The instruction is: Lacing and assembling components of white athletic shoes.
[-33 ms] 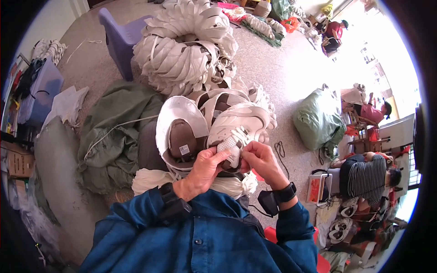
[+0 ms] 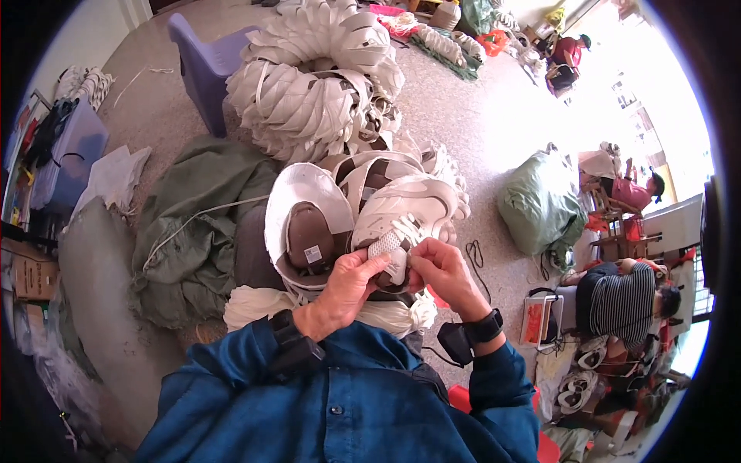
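Note:
A white and brown shoe upper lies over my lap, its tongue turned toward me. My left hand is closed, with thumb and fingers gripping the left side of the tongue. Pinched at the tongue's right edge, my right hand is closed too; whether a lace end is between its fingertips is hidden. White laces cross the upper just beyond the fingers. Beside it on the left stands another upper with a white collar and a brown inside bearing a small label.
Beyond are large stacked rings of white uppers and a purple chair. A dark green cloth lies left. White lace bundles sit by my lap. Right are a green sack and several people, one in a striped shirt.

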A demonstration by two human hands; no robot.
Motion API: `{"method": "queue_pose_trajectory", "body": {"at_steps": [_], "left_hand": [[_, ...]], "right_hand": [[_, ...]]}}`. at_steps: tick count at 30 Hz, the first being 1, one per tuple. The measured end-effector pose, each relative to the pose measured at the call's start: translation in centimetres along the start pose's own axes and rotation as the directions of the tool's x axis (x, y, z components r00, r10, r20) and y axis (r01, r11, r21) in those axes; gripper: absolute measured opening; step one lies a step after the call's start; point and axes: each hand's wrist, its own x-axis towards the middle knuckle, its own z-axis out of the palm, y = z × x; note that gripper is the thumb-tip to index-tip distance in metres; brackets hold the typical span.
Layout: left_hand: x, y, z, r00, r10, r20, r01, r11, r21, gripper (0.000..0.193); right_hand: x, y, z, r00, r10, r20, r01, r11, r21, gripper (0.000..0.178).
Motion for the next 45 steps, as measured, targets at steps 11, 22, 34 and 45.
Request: {"method": "queue_pose_trajectory", "body": {"at_steps": [11,22,34,45], "left_hand": [[0.0,0.3,0.0,0.998,-0.053,0.015,0.052,0.996,0.074,0.025],[-0.2,0.3,0.1,0.999,-0.030,0.026,0.028,0.997,0.068,0.025],[-1.8,1.9,-0.4,0.978,-0.203,0.057,0.131,0.796,0.591,0.019],[2.0,7.1,2.0,0.601,0.150,0.785,-0.569,-0.610,0.552,0.027]], "right_hand": [[-0.9,-0.1,0.8,0.990,-0.079,-0.118,0.062,0.988,-0.143,0.011],[-0.2,-1.8,3.2,0.742,-0.651,-0.159,0.401,0.621,-0.674,0.011],[3.3,-9.3,0.6,0.856,-0.516,0.020,0.453,0.733,-0.507,0.011],[0.1,-18.1,4.4,0.720,-0.692,-0.041,0.693,0.716,0.090,0.021]]}}
